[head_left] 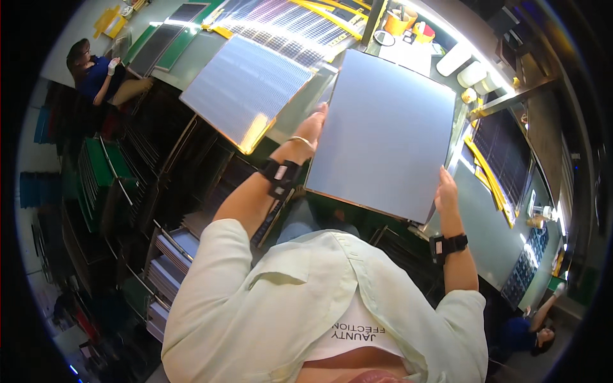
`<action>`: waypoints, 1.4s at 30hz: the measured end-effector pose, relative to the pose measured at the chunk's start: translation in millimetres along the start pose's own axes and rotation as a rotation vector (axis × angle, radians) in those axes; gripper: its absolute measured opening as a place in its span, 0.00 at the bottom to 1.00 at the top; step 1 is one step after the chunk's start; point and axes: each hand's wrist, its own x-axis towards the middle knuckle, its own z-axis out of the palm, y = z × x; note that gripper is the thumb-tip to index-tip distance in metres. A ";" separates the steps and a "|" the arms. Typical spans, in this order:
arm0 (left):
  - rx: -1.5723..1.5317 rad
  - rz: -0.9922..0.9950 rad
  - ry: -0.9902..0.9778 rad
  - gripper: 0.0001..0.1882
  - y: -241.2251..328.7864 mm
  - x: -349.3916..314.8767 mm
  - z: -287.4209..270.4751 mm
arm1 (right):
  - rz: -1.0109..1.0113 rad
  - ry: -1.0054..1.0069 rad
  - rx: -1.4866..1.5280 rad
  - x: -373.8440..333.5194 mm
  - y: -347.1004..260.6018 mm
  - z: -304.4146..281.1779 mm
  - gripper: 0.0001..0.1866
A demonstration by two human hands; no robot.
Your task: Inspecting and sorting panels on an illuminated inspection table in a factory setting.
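A large flat grey rectangular panel (386, 134) with a thin brownish edge is held up in front of me, tilted slightly. My left hand (313, 126) is closed on its left edge, with most of the fingers hidden behind it. My right hand (446, 191) grips the lower right edge, its fingers partly out of sight. Just left of my left hand, a second panel (249, 86) with a fine silvery grid pattern lies over the bench edge. Yellow light glints on its near corner. Both wrists wear black straps.
Gridded dark sheets (274, 25) with yellow strips lie on the bench (482, 223). White cylindrical containers (454, 59) stand under a bright lamp. A rack with stacked panels (172, 255) is at my lower left. One co-worker (96, 73) is far left, another (527, 335) lower right.
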 end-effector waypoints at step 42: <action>-0.344 0.256 0.584 0.08 -7.2 -16.9 -291.2 | 0.329 -0.564 -0.430 20.8 84.1 215.4 0.22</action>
